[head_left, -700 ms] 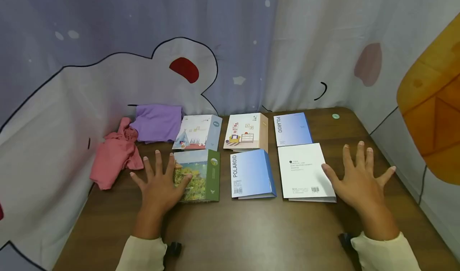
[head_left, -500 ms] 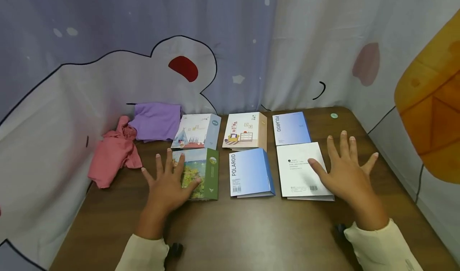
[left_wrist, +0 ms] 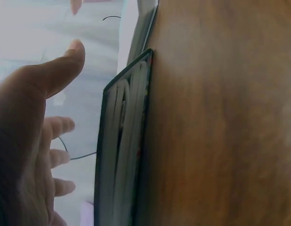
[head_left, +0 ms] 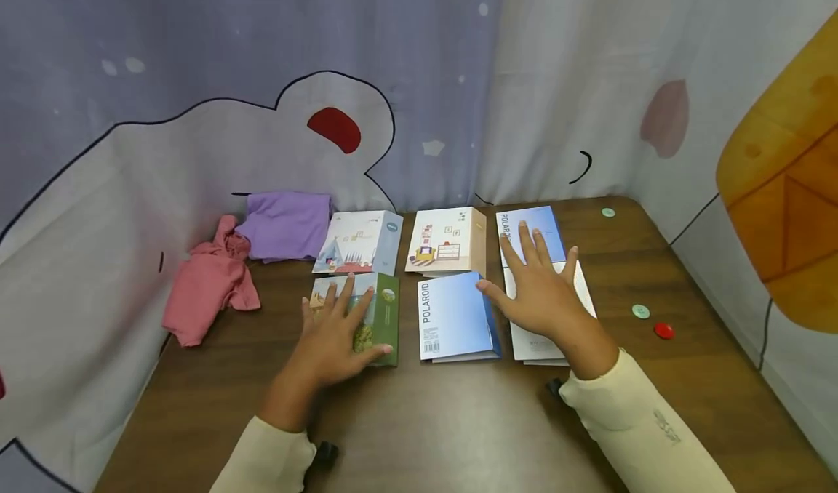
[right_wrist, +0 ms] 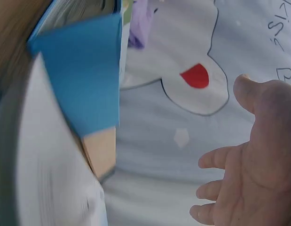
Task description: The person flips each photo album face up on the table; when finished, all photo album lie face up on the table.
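My left hand [head_left: 334, 340] hovers with spread fingers over a photo album with a green spine [head_left: 389, 318]; in the left wrist view a gap shows between hand and album [left_wrist: 119, 136]. My right hand [head_left: 540, 293], fingers also spread, is held above a white album [head_left: 537, 349] and partly hides it. Its thumb reaches towards a blue Polaroid album [head_left: 452, 318]. Behind these lie another blue Polaroid album [head_left: 551, 224], a white album with a beige spine [head_left: 448, 238] and one with a pale blue spine [head_left: 356, 238]. Neither hand holds anything.
Left of the albums lie a folded purple cloth [head_left: 288, 224] and a crumpled pink cloth [head_left: 212, 286]. On the right are a red button [head_left: 664, 330] and two pale green buttons [head_left: 640, 310]. A printed curtain [head_left: 425, 64] encloses the wooden table [head_left: 419, 420].
My right hand has swept left from beside the white album to above it, uncovering a red and a green button. My left hand has moved right, over the green-spined album. The albums stay in place.
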Demonstrator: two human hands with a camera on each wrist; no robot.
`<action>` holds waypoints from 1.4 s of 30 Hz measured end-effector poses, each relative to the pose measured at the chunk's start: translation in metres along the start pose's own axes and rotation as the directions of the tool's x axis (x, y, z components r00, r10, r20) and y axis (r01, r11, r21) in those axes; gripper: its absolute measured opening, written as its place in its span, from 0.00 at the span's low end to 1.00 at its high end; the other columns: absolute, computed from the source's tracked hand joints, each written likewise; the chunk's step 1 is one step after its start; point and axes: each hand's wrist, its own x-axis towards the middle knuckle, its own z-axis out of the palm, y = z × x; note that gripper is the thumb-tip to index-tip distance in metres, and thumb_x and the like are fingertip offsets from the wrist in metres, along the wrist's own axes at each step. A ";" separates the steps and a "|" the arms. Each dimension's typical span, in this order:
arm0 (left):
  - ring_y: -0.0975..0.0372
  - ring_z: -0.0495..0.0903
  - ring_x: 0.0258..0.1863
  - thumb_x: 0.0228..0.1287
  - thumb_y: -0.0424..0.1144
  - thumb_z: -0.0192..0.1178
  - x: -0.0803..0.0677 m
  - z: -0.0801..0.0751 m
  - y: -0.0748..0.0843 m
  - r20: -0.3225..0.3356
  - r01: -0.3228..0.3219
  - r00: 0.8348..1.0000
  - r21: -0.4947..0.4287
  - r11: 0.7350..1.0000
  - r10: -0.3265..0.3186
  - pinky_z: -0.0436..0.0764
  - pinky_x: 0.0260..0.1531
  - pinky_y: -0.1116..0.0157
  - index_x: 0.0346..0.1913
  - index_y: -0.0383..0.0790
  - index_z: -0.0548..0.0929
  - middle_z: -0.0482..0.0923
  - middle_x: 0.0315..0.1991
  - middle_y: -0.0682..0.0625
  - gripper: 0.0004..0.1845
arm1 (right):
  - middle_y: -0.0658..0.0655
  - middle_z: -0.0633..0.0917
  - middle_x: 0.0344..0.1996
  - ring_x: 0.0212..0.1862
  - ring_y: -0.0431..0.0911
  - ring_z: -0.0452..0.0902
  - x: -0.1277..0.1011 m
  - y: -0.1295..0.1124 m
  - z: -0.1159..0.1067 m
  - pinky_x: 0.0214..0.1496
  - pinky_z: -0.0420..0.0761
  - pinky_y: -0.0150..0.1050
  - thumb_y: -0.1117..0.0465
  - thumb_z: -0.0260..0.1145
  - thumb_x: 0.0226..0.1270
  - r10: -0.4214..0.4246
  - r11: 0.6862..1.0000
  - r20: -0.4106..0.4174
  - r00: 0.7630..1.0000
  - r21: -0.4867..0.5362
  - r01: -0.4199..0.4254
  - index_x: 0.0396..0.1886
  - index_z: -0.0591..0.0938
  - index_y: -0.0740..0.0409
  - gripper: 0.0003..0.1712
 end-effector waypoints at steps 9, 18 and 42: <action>0.33 0.51 0.88 0.63 0.76 0.67 -0.001 0.011 0.003 -0.030 -0.074 0.997 -0.046 0.996 0.073 0.52 0.73 0.15 0.88 0.53 0.61 0.48 0.91 0.40 0.57 | 0.59 0.39 0.92 0.92 0.61 0.33 0.025 -0.038 0.032 0.80 0.29 0.85 0.18 0.50 0.75 -0.051 0.998 0.063 0.997 0.030 0.049 0.92 0.49 0.44 0.59; 0.31 0.51 0.87 0.60 0.74 0.71 -0.004 0.020 -0.002 -0.035 -0.123 0.992 -0.104 0.987 0.120 0.46 0.71 0.13 0.88 0.54 0.60 0.50 0.90 0.39 0.59 | 0.58 0.43 0.92 0.92 0.61 0.39 0.040 -0.067 0.052 0.82 0.35 0.84 0.17 0.52 0.73 -0.110 0.994 0.158 0.981 0.005 0.110 0.92 0.54 0.44 0.59; 0.31 0.50 0.87 0.58 0.75 0.73 -0.006 0.028 -0.008 -0.042 -0.143 0.989 -0.117 0.983 0.139 0.42 0.70 0.12 0.88 0.53 0.62 0.53 0.90 0.40 0.60 | 0.59 0.52 0.91 0.91 0.57 0.47 0.114 -0.116 0.020 0.90 0.52 0.65 0.35 0.73 0.73 -0.262 0.954 0.553 0.791 0.023 0.299 0.91 0.58 0.45 0.56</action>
